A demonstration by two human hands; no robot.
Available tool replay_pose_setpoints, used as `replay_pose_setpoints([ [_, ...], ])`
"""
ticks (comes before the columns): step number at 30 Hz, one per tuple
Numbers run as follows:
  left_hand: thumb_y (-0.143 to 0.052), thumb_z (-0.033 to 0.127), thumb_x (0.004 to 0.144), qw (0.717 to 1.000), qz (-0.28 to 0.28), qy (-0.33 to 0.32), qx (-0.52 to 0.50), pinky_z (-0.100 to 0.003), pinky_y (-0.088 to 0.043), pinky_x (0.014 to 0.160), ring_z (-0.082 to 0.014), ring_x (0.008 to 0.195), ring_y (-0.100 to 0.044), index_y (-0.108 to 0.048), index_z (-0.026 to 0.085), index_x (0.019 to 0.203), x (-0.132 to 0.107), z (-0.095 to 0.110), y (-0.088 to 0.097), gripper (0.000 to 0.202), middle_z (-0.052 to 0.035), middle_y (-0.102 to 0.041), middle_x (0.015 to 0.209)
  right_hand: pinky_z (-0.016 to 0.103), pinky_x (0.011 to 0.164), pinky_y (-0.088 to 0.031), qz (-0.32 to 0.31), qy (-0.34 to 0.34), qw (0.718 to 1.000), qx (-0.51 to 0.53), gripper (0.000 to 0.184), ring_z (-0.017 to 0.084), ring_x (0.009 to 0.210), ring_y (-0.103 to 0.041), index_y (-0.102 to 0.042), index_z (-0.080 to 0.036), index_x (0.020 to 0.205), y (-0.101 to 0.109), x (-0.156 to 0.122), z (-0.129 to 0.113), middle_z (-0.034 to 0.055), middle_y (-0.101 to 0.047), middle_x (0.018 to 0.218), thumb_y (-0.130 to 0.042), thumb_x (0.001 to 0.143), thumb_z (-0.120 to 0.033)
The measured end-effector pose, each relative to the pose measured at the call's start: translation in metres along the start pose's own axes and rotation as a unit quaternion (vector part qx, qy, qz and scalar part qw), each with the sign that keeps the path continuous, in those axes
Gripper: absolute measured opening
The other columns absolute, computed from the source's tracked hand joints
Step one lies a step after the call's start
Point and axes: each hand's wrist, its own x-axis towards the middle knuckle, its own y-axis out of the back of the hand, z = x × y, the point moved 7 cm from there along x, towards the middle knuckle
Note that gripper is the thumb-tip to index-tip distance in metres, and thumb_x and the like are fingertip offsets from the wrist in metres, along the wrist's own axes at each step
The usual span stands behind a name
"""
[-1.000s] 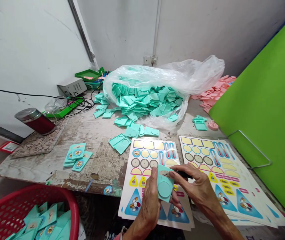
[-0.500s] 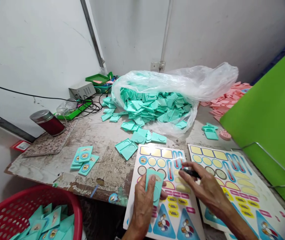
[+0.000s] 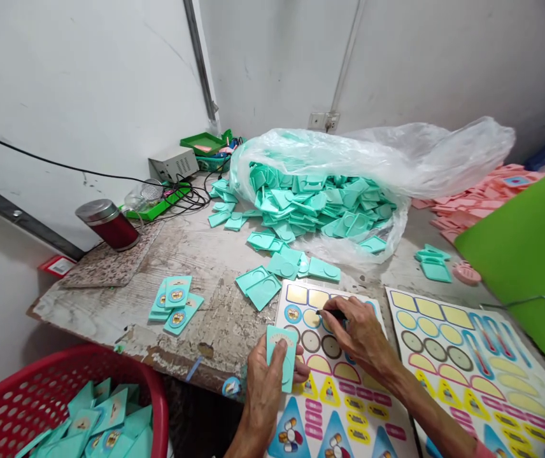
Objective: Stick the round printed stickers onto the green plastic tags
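Observation:
My left hand (image 3: 263,375) grips a flat mint-green plastic piece (image 3: 278,375), thumb across its face; a sticker with small markings sits on the upper part. In my right hand (image 3: 365,334) is a slim black pointed tool (image 3: 333,313), its exact kind unclear. The tool's tip is at the yellow circle (image 3: 311,318) in the upper part of the left sticker sheet (image 3: 296,388). Beside that circle is a round blue-rimmed sticker (image 3: 293,313) with a picture. The right hand and forearm hide part of the sheet.
A second sticker sheet (image 3: 444,356) lies to the right. Mint pieces spill from a clear plastic bag (image 3: 377,159). Stickered pieces (image 3: 177,305) lie at left, above a red basket (image 3: 155,407) holding more. A red cup (image 3: 110,226), pink pieces (image 3: 482,194) and a green board (image 3: 530,254) stand around.
My right hand has moved left and up across the sheet, bringing the black tool's tip to the yellow circle. My left hand still holds the mint piece. The view has shifted.

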Motion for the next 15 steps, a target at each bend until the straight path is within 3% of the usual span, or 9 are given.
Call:
replay_pose_setpoints([
  [7,-0.061,0.054,0.081,1.000,0.010,0.001,0.002,-0.024,-0.054,0.052,-0.0177,0.055,-0.069,-0.059,0.012,0.090,-0.006,0.000,0.002,0.043,-0.0111,-0.074,0.074,0.035,0.075,-0.032,-0.001,0.021,1.000,0.007,0.009,0.019,0.078,-0.055,-0.059,-0.021,0.086,0.005,-0.023,-0.004,0.0012,-0.066,0.082,-0.054,0.091,-0.026],
  [10,-0.060,0.053,0.082,1.000,0.010,-0.001,-0.006,-0.025,-0.054,0.053,-0.0174,0.055,-0.069,-0.059,0.011,0.091,-0.006,-0.002,-0.001,0.042,-0.0111,-0.074,0.074,0.034,0.075,-0.032,0.011,0.004,1.000,0.009,0.010,0.019,0.078,-0.055,-0.059,-0.021,0.084,0.007,-0.018,-0.007,0.0013,-0.065,0.081,-0.055,0.091,-0.027],
  [15,-0.061,0.053,0.081,1.000,0.014,-0.007,-0.021,-0.026,-0.056,0.053,-0.0181,0.059,-0.070,-0.058,0.012,0.096,0.006,-0.003,-0.006,0.043,-0.0133,-0.074,0.091,0.034,0.076,-0.031,0.024,0.019,0.999,-0.027,0.009,0.020,0.079,-0.055,-0.059,-0.021,0.083,-0.003,0.006,-0.021,0.0016,-0.067,0.083,-0.055,0.090,-0.025],
])
